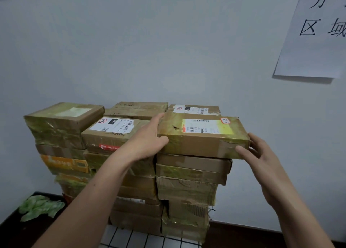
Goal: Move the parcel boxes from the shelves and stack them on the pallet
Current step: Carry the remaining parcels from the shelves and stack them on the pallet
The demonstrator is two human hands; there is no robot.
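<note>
A flat cardboard parcel box (198,141) with a white shipping label and yellowish tape lies on top of the right-hand stack. My left hand (148,141) is against its left end, fingers stretched along the side and thumb on the front corner. My right hand (262,154) touches its right front corner with thumb and fingertips, fingers loosely bent. Beneath and beside it stand several stacked parcel boxes (189,182), forming columns against the wall. A white gridded pallet surface (134,237) shows under the stacks at the bottom.
A labelled box (110,133) tops the middle stack, and a taller taped box (61,124) tops the left one. A white wall rises behind, with a paper sign (316,34) at upper right. Green leaves (40,207) lie on the dark floor at lower left.
</note>
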